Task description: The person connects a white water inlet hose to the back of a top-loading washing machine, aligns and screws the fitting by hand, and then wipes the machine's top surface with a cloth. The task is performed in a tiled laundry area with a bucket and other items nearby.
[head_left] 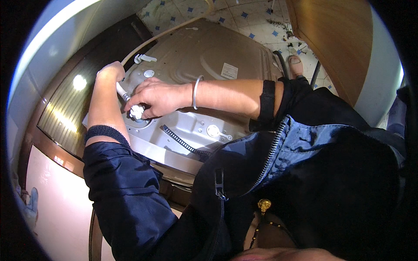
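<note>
My left hand [112,71] is closed round a pale hose [135,48] that curves up toward the top of the view, its white lower end [122,90] running to a ribbed connector. My right hand [156,96] grips a white knobbed plastic fitting [136,112] at that connector, over an opening in the appliance's metal top [183,124]. Just above my hands lie a white plastic piece [146,58] and a small round white part [149,74]. A black perforated strap [173,139] lies on the metal below my right hand.
The appliance's large brown-grey panel [191,52] stretches behind my hands. A dark door with ribbed glass [65,108] is at the left, a wooden panel [331,52] at the right. A foot in a sandal [296,65] and dark hoses [282,63] are on the tiled floor [244,19].
</note>
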A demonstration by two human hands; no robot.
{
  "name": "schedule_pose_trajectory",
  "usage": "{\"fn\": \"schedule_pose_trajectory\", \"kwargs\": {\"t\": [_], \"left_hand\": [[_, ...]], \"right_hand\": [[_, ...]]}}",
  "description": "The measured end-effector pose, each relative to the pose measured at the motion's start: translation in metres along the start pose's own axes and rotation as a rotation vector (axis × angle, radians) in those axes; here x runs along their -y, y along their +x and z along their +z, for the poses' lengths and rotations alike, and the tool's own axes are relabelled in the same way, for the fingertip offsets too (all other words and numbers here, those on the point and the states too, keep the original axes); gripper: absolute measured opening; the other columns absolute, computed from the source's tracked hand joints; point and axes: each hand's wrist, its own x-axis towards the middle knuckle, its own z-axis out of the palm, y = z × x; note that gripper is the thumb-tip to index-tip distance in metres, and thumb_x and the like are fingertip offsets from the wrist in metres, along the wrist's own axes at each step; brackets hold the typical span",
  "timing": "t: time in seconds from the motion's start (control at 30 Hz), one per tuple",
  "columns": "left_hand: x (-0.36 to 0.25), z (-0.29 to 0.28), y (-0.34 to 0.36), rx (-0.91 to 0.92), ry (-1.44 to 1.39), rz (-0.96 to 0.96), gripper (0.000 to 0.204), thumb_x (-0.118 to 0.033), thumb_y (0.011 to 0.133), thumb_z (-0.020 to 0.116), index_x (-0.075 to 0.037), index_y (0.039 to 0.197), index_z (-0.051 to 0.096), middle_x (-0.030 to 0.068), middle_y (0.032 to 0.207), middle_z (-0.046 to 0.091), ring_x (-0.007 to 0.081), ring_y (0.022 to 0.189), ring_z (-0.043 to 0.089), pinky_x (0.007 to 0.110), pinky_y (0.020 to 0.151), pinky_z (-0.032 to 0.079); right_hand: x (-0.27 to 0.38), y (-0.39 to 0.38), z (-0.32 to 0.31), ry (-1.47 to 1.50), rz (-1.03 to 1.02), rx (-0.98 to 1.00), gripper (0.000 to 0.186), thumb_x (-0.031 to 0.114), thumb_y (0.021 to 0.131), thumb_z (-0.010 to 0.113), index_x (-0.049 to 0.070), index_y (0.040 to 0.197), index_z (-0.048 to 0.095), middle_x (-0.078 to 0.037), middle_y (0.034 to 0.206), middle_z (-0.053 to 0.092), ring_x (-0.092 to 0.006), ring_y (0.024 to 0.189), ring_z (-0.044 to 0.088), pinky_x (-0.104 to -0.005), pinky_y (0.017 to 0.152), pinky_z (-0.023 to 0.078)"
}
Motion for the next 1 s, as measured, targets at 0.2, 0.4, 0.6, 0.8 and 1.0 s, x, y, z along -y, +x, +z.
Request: {"fn": "schedule_pose_trajectory", "kwargs": {"t": [0.2,0.4,0.6,0.8,1.0], "left_hand": [[-0.004,0.001,-0.001,-0.059,0.003,-0.059,0.037,-0.007,0.088,0.05,-0.006,0.124,0.061,0.0159,0.125,0.061,0.0321,0.116,0.059,0.042,0.097,0.047],[-0.006,-0.002,-0.004,-0.049,0.06,-0.048,0.038,-0.008,0.089,0.049,-0.006,0.126,0.059,0.016,0.126,0.06,0.0318,0.117,0.058,0.042,0.098,0.047],[-0.003,0.003,0.002,-0.052,0.005,-0.041,0.038,-0.006,0.088,0.049,-0.005,0.124,0.06,0.0166,0.125,0.06,0.0324,0.116,0.058,0.042,0.098,0.046],[-0.004,0.003,0.003,-0.062,0.033,-0.038,0.038,-0.005,0.088,0.049,-0.005,0.124,0.061,0.0165,0.125,0.06,0.0318,0.116,0.059,0.042,0.097,0.047],[-0.007,0.002,-0.003,-0.077,0.036,-0.05,0.038,-0.005,0.088,0.049,-0.005,0.124,0.06,0.0164,0.125,0.061,0.0317,0.116,0.059,0.042,0.097,0.047]], "right_hand": [[0.003,-0.002,0.006,-0.268,-0.09,-0.048,0.04,0.028,0.073,0.075,0.027,0.112,0.067,-0.005,0.09,0.067,-0.0245,0.102,0.06,-0.0578,0.104,0.027],[-0.001,0.002,-0.008,-0.23,-0.183,0.025,0.035,0.029,0.08,0.07,0.027,0.114,0.065,-0.006,0.093,0.067,-0.0236,0.112,0.056,-0.0658,0.106,0.019],[-0.005,0.004,-0.01,-0.344,-0.231,0.045,0.033,0.023,0.083,0.067,0.027,0.116,0.064,-0.002,0.099,0.059,-0.0226,0.114,0.054,-0.0665,0.106,0.018],[0.001,0.001,0.001,-0.209,-0.034,-0.003,0.037,0.028,0.079,0.069,0.028,0.116,0.066,-0.009,0.096,0.066,-0.0264,0.11,0.058,-0.0614,0.104,0.024],[0.015,-0.008,0.006,-0.079,0.116,-0.062,0.041,0.024,0.081,0.07,0.014,0.119,0.057,-0.009,0.089,0.065,-0.029,0.102,0.061,-0.0605,0.106,0.025]]}}
